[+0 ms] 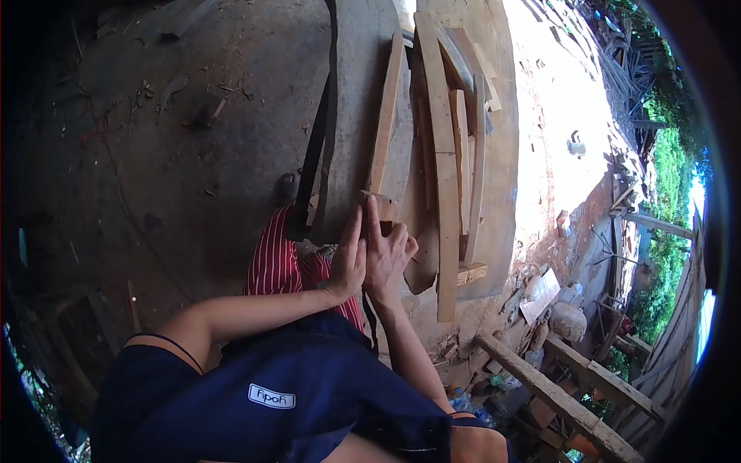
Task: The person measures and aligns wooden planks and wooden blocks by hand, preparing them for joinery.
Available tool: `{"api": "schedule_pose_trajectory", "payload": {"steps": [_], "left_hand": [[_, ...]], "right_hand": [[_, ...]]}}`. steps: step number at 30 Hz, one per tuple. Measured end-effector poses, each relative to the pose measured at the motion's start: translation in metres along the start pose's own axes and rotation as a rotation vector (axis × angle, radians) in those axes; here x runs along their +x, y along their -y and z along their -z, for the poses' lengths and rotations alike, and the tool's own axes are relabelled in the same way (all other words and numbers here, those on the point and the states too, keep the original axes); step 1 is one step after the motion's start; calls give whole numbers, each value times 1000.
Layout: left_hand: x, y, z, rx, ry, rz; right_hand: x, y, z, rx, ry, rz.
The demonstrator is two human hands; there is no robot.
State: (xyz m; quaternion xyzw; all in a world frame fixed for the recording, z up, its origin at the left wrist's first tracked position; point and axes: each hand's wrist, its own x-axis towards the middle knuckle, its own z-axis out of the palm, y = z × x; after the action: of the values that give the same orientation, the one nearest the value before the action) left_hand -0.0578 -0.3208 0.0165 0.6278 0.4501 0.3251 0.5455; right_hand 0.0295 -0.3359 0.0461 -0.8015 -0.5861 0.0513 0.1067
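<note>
My left hand [349,265] and my right hand [386,256] are side by side on a wooden hand plane [384,204], at the near end of a long, narrow wood strip [386,116]. The index finger of the right hand stretches forward along the plane's top while its other fingers curl round the right side. On the left side, the left hand's fingers lie straight and close together, partly hiding the plane. A dark opening shows in the plane beside the right fingers. Beneath the strip is a thick grey plank bench [359,85].
Right of the strip, several sawn wood pieces [446,177] lie on a broad wooden board [498,193]. Wood chips litter the concrete floor [208,154] on the left. Long beams [552,393] and a pale sack [569,320] lie at the lower right.
</note>
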Motion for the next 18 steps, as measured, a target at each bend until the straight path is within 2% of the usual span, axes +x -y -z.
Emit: {"api": "schedule_pose_trajectory", "payload": {"steps": [4,6,8,12,15,17,18], "left_hand": [[-18,-11,2,-11,69,79],[-1,-10,2,-18,-5,62],[36,-9,3,-30,-39,67],[158,0,-7,-155,-215,-99],[260,-3,-2,-252,-255,-159],[335,7,-3,-283,-270,-196],[369,11,-3,-293,-275,-191]], "right_hand": [[-17,1,6,18,64,-38],[2,2,6,-124,77,4],[39,1,0,-103,17,32],[153,-4,-15,-145,-90,27],[250,-14,-27,-142,-155,64],[309,-15,-28,-161,-168,66],[337,-9,-20,-155,-67,60]]}}
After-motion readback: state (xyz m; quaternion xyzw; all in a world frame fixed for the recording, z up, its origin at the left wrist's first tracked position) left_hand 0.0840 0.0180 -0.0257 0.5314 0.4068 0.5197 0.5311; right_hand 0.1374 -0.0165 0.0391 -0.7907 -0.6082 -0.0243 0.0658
